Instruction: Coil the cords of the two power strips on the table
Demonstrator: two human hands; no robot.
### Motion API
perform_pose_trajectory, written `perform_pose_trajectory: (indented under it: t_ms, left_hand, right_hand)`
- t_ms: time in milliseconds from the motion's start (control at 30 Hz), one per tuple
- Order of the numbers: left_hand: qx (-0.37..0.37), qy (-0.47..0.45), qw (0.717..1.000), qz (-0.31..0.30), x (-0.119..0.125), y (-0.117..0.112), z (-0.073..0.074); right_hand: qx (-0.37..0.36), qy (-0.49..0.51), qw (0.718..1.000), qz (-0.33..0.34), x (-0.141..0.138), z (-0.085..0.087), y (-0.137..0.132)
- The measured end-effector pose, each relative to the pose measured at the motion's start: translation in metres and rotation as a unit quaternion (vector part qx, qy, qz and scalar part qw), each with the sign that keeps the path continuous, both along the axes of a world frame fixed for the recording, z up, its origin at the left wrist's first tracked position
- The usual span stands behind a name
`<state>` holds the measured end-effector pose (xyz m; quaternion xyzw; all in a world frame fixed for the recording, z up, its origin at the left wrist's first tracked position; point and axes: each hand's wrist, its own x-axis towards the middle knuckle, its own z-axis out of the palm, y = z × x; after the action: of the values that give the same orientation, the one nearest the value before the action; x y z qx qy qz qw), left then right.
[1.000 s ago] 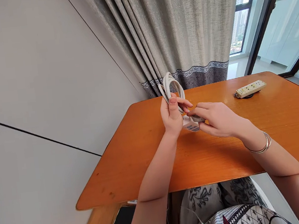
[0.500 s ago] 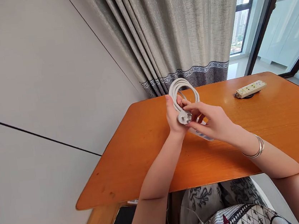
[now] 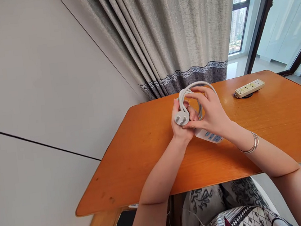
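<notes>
My left hand (image 3: 183, 133) is closed around a coiled white power cord (image 3: 182, 96) above the table, its thumb up along the loops. At the near side of the coil the round white plug (image 3: 181, 118) faces me, prongs out. My right hand (image 3: 211, 111) curves around the coil from the right, fingertips on the upper loops and thumb by the plug's lower edge. A white power strip (image 3: 210, 135) with blue-marked sockets lies under my right hand, partly hidden. One loop of cord rises behind the fingers.
The orange wooden table (image 3: 144, 157) spans the front. An older cream power strip (image 3: 249, 88) with a dark cord lies at its back right. A grey curtain (image 3: 179, 33) hangs behind, a wall (image 3: 28, 87) stands left, and a dark phone (image 3: 125, 223) rests below the table edge.
My right hand has lifted its fingers from beside the plug to the upper loops. The coil looks looser and has shifted right, and the plug has turned. More of the white strip shows.
</notes>
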<state>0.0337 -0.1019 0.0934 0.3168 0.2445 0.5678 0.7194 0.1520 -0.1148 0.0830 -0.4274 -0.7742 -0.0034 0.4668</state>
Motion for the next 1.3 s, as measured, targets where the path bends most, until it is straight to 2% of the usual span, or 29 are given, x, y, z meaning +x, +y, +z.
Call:
perform_pose_trajectory:
  t_ms: [133, 233, 333, 400, 433, 500, 567, 633, 667, 867, 933, 1000, 1067, 1200, 1300]
  left_hand:
    - [0.009, -0.007, 1.000, -0.015, -0.003, 0.000, 0.003]
    - [0.008, -0.025, 0.999, -0.021, -0.004, -0.002, 0.005]
    - [0.009, -0.021, 0.998, -0.050, -0.005, -0.004, 0.006]
    - [0.021, -0.017, 0.997, -0.074, -0.007, -0.006, 0.007]
    - [0.028, -0.015, 0.996, -0.089, -0.008, -0.007, 0.007]
    - [0.036, -0.009, 0.991, -0.126, -0.010, -0.008, 0.007]
    - [0.028, -0.005, 0.987, -0.161, -0.013, -0.006, 0.006]
    - [0.010, -0.017, 0.985, -0.174, -0.016, 0.000, 0.005]
    - [0.000, -0.028, 0.984, -0.175, -0.017, 0.004, 0.004]
    - [-0.076, -0.059, 0.975, -0.198, -0.019, 0.029, -0.010]
    - [-0.099, -0.055, 0.972, -0.207, -0.018, 0.035, -0.022]
    - [-0.117, -0.044, 0.969, -0.213, -0.017, 0.038, -0.038]
    - [-0.138, -0.038, 0.969, -0.204, -0.016, 0.039, -0.056]
    - [-0.208, -0.024, 0.963, -0.167, -0.013, 0.043, -0.088]
    - [-0.253, 0.002, 0.959, -0.125, -0.013, 0.050, -0.104]
  right_hand:
    - [0.039, 0.009, 0.999, 0.000, -0.001, -0.009, 0.007]
    - [0.064, 0.043, 0.996, -0.045, -0.002, -0.012, 0.005]
    - [0.044, 0.098, 0.988, -0.115, 0.001, -0.010, 0.005]
    - [0.016, 0.151, 0.979, -0.135, 0.007, -0.007, 0.012]
    - [-0.007, 0.188, 0.975, -0.123, 0.011, -0.006, 0.017]
    - [-0.099, 0.273, 0.956, -0.033, 0.017, -0.005, 0.028]
    - [-0.245, 0.344, 0.901, 0.097, 0.020, -0.005, 0.036]
    - [-0.369, 0.391, 0.819, 0.198, 0.020, -0.006, 0.040]
    - [-0.405, 0.415, 0.783, 0.226, 0.019, -0.006, 0.041]
    - [-0.533, 0.538, 0.594, 0.271, 0.024, -0.010, 0.047]
    - [-0.560, 0.550, 0.553, 0.279, 0.028, -0.020, 0.049]
    - [-0.568, 0.560, 0.542, 0.266, 0.031, -0.035, 0.051]
    - [-0.573, 0.568, 0.542, 0.234, 0.032, -0.053, 0.051]
    - [-0.577, 0.565, 0.559, 0.187, 0.031, -0.084, 0.053]
    - [-0.579, 0.551, 0.576, 0.173, 0.030, -0.100, 0.057]
